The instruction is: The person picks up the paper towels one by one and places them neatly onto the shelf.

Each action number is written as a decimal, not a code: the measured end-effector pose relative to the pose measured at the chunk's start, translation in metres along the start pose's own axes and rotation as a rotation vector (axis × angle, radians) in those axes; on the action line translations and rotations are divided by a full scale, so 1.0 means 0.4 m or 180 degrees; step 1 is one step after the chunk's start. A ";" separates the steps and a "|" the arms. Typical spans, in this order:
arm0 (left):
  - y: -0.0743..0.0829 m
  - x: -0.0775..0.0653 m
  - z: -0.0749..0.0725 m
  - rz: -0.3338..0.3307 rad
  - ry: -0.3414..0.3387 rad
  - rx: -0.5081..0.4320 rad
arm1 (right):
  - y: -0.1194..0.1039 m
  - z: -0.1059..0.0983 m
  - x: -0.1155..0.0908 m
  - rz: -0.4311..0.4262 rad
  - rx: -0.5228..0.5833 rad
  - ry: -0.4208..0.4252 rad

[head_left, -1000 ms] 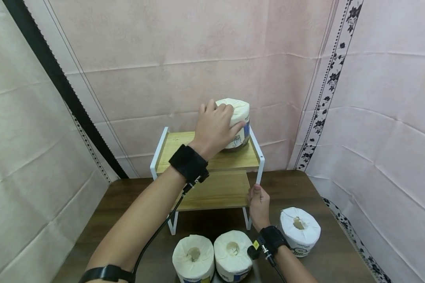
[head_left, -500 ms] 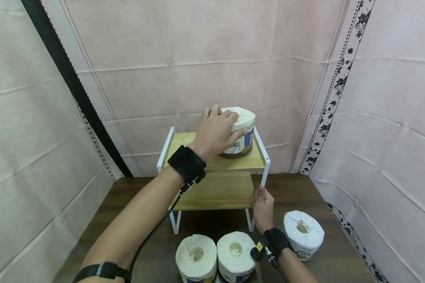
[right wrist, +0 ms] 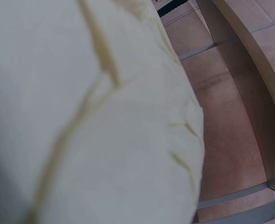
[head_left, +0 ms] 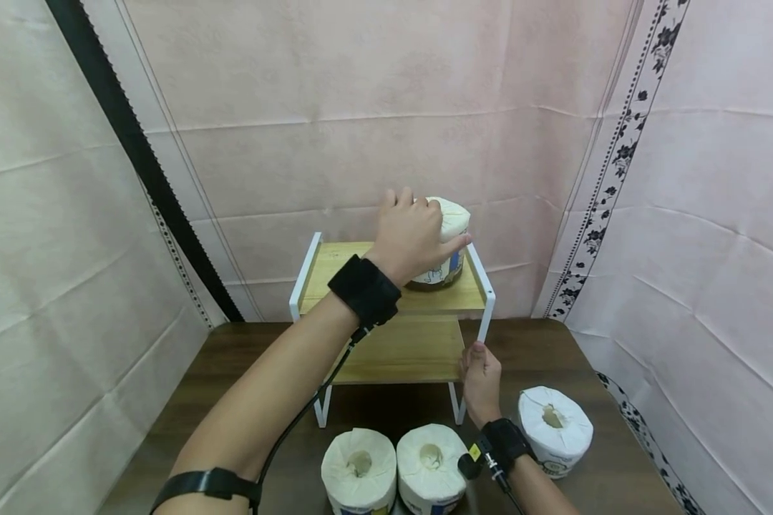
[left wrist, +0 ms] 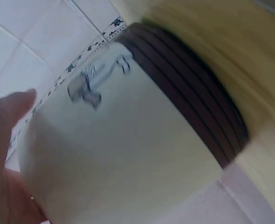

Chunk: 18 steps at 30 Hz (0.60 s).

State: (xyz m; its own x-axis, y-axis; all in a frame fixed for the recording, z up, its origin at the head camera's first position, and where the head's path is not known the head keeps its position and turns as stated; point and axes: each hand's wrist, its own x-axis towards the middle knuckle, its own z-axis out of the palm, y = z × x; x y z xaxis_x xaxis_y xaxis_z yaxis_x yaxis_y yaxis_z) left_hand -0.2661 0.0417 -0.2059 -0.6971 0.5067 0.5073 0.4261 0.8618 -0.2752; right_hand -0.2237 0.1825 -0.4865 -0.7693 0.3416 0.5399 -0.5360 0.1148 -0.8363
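A wrapped toilet roll [head_left: 454, 222] stands upright on the right of the shelf rack's top board [head_left: 338, 261]. My left hand [head_left: 409, 236] is in front of it in the head view, thumb stretched out and fingers over its top left, hiding much of it. In the left wrist view, the toilet roll [left wrist: 123, 135] shows a dark band at its base, against the wood. The thumb [left wrist: 21, 105] lies straight beside its top edge. Lower down, my right hand [head_left: 482, 379] grips the white metal frame [head_left: 483, 286] at the rack's right side.
Two toilet rolls [head_left: 359, 468] [head_left: 430, 465] stand side by side on the brown table [head_left: 232, 386], before the rack. Another toilet roll [head_left: 557, 436] stands right of my right wrist. A toilet roll [right wrist: 123, 135] fills much of the right wrist view. Cloth curtains [head_left: 361, 71] surround the table.
The toilet roll has come down upright onto the top board. Most recently my left hand has shifted right across it, its thumb straightening. The right hand keeps its place on the frame; the view has shifted slightly.
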 end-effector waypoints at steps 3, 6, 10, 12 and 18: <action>0.027 0.008 0.000 -0.0174 -0.0031 0.0077 | -0.004 -0.003 -0.002 0.0008 0.0010 -0.0002; 0.049 0.016 -0.001 -0.0344 -0.0078 0.0174 | -0.004 -0.005 -0.004 0.0018 0.0014 -0.0027; 0.068 0.022 0.000 -0.0465 -0.0100 0.0208 | -0.001 -0.007 -0.004 0.0022 0.0018 -0.0046; 0.072 0.023 0.004 -0.0488 -0.0059 0.0170 | 0.000 -0.008 -0.004 0.0027 0.0027 -0.0055; 0.070 0.022 0.017 -0.0456 0.0069 -0.0001 | 0.000 -0.010 -0.003 0.0056 0.0055 -0.0091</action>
State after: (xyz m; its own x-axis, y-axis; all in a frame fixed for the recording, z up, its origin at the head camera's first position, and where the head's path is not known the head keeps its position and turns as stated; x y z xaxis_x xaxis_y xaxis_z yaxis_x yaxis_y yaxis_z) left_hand -0.2640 0.0705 -0.2146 -0.7383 0.3778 0.5588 0.3232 0.9253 -0.1986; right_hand -0.2215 0.1860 -0.4877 -0.7881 0.3165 0.5280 -0.5282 0.0929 -0.8440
